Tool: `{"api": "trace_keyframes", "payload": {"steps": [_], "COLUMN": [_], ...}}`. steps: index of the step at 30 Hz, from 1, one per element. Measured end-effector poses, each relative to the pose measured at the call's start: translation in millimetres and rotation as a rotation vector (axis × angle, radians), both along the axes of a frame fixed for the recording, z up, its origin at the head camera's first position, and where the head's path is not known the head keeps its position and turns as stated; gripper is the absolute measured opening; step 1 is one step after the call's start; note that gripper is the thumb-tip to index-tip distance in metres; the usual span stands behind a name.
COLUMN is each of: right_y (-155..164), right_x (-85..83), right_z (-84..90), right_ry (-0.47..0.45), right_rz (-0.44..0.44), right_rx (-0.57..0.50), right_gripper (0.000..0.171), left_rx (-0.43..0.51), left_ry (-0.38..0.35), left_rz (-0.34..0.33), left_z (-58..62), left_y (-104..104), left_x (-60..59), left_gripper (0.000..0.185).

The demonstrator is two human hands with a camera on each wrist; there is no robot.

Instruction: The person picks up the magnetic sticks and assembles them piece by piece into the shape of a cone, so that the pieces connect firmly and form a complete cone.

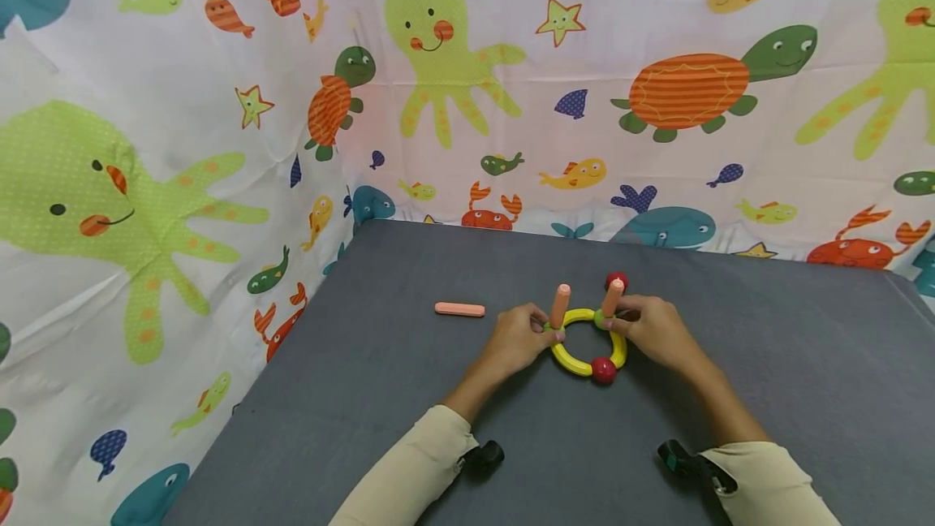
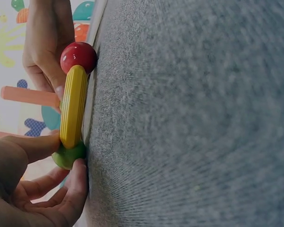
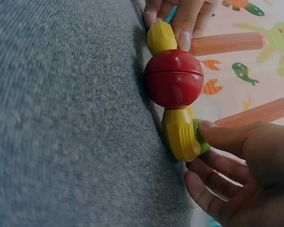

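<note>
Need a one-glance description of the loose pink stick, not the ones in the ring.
On the grey mat, look left of the yellow ring that the hands hold. The pink stick lies flat and alone there, untouched, while the other two pink sticks stand upright on the ring.

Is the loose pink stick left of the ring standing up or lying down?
Lying flat: the pink stick rests lengthwise on the grey mat, apart from both hands.

Even, bright, soft light fills the head view; shadows under the arms on the grey worktop (image 1: 730,331) are faint. Its edges bend with wide-angle distortion. Both wrist views are dimmer, with near fingers blurred and a glossy highlight on the red ball (image 3: 174,79).
</note>
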State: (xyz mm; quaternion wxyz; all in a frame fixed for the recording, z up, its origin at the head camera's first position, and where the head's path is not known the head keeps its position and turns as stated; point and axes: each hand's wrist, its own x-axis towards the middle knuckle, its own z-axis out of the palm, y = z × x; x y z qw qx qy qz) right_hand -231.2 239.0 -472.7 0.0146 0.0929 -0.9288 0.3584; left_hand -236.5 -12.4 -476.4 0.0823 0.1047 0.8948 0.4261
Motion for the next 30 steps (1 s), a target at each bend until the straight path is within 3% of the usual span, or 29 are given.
{"api": "trace_keyframes", "payload": {"steps": [12,17,30], "right_y": [8,12,16], "right_x": [10.9,20.7,44.4], "right_z": [3.0,4.6,4.7], "right_ry": [-0.008,-0.041,-0.029], "right_rz": [-0.030,-0.054,-0.051], "right_rx": [0.033,0.023,0.021], "right_gripper": [0.031,0.034,0.039], "left_rx": [-0.022,0.001,0.012], "left_ry": [0.082,0.078,0.105], "left_rz": [-0.033,-0.034,-0.070], "left_z": [2.6,3.3,-1.8], "left_y": [8,11,22], "left_x": [-4.8,-7.9,-25.6], "left_gripper": [0.030,0.029,0.027]}}
